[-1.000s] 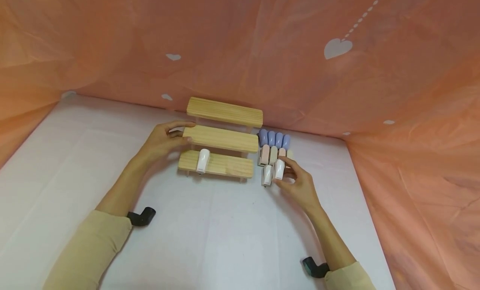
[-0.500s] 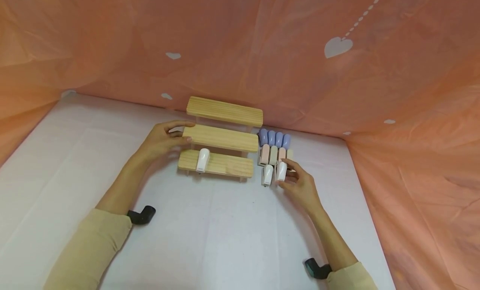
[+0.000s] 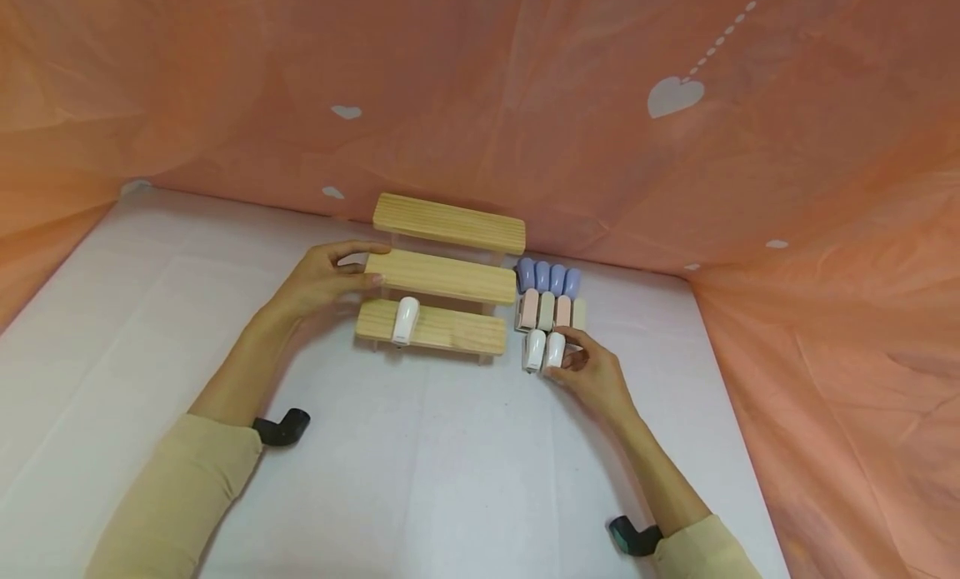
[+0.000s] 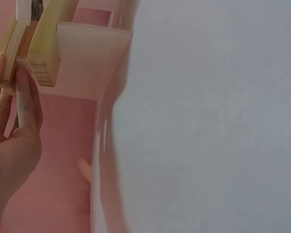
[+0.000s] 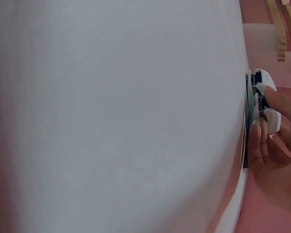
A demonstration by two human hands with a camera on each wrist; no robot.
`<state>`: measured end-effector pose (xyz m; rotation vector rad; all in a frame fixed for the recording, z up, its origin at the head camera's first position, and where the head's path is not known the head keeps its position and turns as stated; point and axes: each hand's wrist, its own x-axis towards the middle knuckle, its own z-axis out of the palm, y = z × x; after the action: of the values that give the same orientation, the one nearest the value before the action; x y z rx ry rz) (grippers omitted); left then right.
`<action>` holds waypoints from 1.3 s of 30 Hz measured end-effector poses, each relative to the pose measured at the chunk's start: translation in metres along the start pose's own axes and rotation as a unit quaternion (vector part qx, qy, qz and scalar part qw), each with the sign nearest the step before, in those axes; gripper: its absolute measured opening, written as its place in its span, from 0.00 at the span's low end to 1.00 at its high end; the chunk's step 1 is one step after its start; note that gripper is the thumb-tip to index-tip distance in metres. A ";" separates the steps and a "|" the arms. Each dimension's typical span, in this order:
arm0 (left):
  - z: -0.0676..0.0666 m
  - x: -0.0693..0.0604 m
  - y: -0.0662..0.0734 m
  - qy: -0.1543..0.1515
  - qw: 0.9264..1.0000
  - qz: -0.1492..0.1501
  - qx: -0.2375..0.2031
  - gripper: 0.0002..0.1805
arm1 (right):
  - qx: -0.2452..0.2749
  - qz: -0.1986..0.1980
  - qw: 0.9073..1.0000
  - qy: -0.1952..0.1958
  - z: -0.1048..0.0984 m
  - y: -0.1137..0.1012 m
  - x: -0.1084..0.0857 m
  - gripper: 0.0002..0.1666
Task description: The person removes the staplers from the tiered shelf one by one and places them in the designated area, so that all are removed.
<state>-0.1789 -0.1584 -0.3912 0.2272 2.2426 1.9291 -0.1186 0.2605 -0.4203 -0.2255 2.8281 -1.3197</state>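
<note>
A three-step wooden display stand [image 3: 442, 277] holds one white stapler [image 3: 406, 321] on its lowest board. My left hand [image 3: 318, 279] grips the left end of the middle board, thumb at the front edge and fingers behind; the left wrist view shows these fingers [image 4: 25, 99] at the board end. To the right of the stand, my right hand [image 3: 596, 375] pinches a second white stapler [image 3: 554, 351] between thumb and fingers. It stands beside another white stapler [image 3: 534, 351] on the table. The right wrist view shows the pinched stapler [image 5: 273, 121] low by the table surface.
Behind the white staplers are a row of pink and pale green staplers [image 3: 547, 311] and a row of purple staplers [image 3: 550, 277]. A pink curtain [image 3: 487, 104] rises behind the white table [image 3: 450, 479].
My right hand has shifted the white stapler slightly right, then back left and nearer, beside the other white one. My left hand keeps its hold on the stand.
</note>
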 end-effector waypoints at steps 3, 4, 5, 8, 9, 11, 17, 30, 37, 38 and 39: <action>0.000 0.000 0.000 -0.006 1.000 -0.002 -0.006 0.27 | -0.011 0.002 1.000 -0.005 0.001 0.002 -0.001 0.40; 0.000 0.000 0.000 -0.007 1.000 -0.002 -0.009 0.27 | -0.014 0.002 1.000 -0.007 0.002 0.002 -0.001 0.40; 0.000 0.000 0.000 -0.005 1.000 -0.001 -0.005 0.27 | -0.015 0.004 1.000 -0.008 0.002 0.003 -0.001 0.40; 0.001 -0.001 0.000 -0.006 1.000 -0.002 -0.012 0.27 | -0.017 0.004 1.000 -0.011 0.003 0.004 -0.002 0.40; 0.001 -0.001 -0.001 -0.006 1.000 -0.003 -0.015 0.27 | -0.015 0.005 1.000 -0.012 0.003 0.004 -0.002 0.40; 0.000 -0.001 0.000 -0.005 1.000 -0.004 -0.012 0.27 | -0.009 0.003 1.000 -0.014 0.002 0.005 -0.003 0.40; 0.001 -0.001 0.000 -0.010 0.999 -0.004 -0.030 0.27 | 0.003 -0.004 1.000 -0.019 0.002 0.008 -0.003 0.38; 0.001 -0.001 0.001 -0.006 1.000 -0.004 -0.026 0.28 | 0.024 -0.025 0.999 0.009 -0.010 -0.001 -0.002 0.33; 0.000 0.000 0.001 -0.009 1.000 -0.004 -0.030 0.28 | 0.072 -0.080 0.993 0.040 -0.015 -0.030 -0.006 0.28; 0.000 0.000 0.001 -0.009 1.000 -0.004 -0.022 0.28 | 0.085 -0.089 0.992 0.043 -0.014 -0.034 -0.006 0.27; 0.000 0.000 0.001 -0.011 1.000 -0.004 -0.017 0.28 | 0.096 -0.100 0.989 0.045 -0.012 -0.035 -0.005 0.27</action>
<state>-0.1788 -0.1586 -0.3901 0.2337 2.1916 1.9504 -0.1102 0.2487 -0.3860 -0.4666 2.7863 -1.6699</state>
